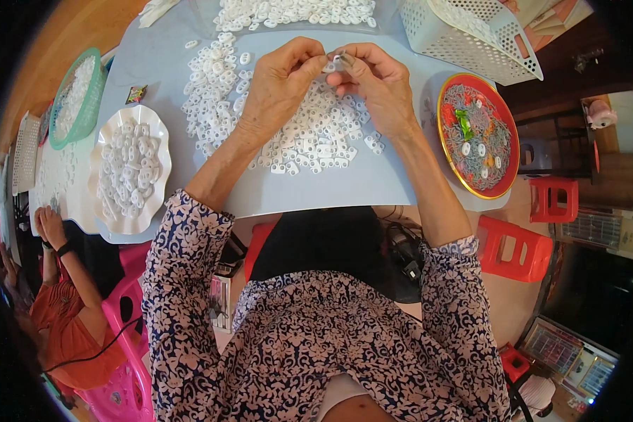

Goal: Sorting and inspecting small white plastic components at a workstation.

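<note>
Taking the clock from the middle of the pile [316,141], with twelve pointing away from the worker, both hands meet at about one o'clock, raised above the tabletop [260,191]. The left hand [281,77] has thumb and forefinger closed to a fine pinch; the right hand [380,81] pinches in from the other side, its remaining fingers curled. Between the fingertips is one small white piece [331,66], apparently held by both; whether anything thin goes with it, I can't tell from here.

At twelve lies a heap [299,13] of similar pieces, at two a white basket [429,35]. The red plate [511,165] at three carries grey bits and a few white pieces; the wavy plate [160,141], a little below nine, is well filled.

I'd judge the step in hand to be fiddly fingertip work on that single piece. The next move calls for a steady left pinch and a small, careful adjustment by the right.
</note>
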Available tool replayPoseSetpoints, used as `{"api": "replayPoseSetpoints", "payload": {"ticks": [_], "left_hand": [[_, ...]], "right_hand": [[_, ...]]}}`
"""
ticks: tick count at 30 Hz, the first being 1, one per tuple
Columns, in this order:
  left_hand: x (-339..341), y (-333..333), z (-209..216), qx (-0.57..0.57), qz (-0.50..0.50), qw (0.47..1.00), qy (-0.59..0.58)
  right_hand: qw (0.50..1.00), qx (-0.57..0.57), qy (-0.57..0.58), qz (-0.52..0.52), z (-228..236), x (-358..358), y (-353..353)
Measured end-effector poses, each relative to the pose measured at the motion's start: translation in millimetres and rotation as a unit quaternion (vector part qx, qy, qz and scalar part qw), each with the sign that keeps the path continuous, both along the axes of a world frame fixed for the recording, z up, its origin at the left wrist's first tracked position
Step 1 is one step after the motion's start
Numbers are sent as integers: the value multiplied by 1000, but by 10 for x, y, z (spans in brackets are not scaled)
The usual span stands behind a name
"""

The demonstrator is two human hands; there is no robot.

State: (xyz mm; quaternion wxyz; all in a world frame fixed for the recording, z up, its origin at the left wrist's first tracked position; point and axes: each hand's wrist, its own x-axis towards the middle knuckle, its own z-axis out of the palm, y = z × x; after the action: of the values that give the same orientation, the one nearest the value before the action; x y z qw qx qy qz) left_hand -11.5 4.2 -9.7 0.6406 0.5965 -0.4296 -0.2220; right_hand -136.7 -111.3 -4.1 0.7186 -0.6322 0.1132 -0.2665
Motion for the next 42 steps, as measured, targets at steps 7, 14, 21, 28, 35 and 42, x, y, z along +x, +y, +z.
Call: {"api": "replayPoseSetpoints", "payload": {"ticks": [7,14,21,28,35,42], "left_hand": [[-49,20,90,-1,17,999,-33],[-33,18,86,46,-8,998,-36],[26,-7,11,-32,-22,995,95],[48,6,44,-41,-17,991,128],[38,15,61,-35,-15,992,118],[53,5,37,-46,5,993,107]], "right_hand": [[996,68,-37,34,-15,3,-9],[996,65,-62,22,-34,18,-8],[998,10,-58,11,-4,22,25],[998,-51,8,-21,-18,4,32],[998,-55,19,-19,-28,6,16],[998,-62,6,1,-47,20,25]]}}
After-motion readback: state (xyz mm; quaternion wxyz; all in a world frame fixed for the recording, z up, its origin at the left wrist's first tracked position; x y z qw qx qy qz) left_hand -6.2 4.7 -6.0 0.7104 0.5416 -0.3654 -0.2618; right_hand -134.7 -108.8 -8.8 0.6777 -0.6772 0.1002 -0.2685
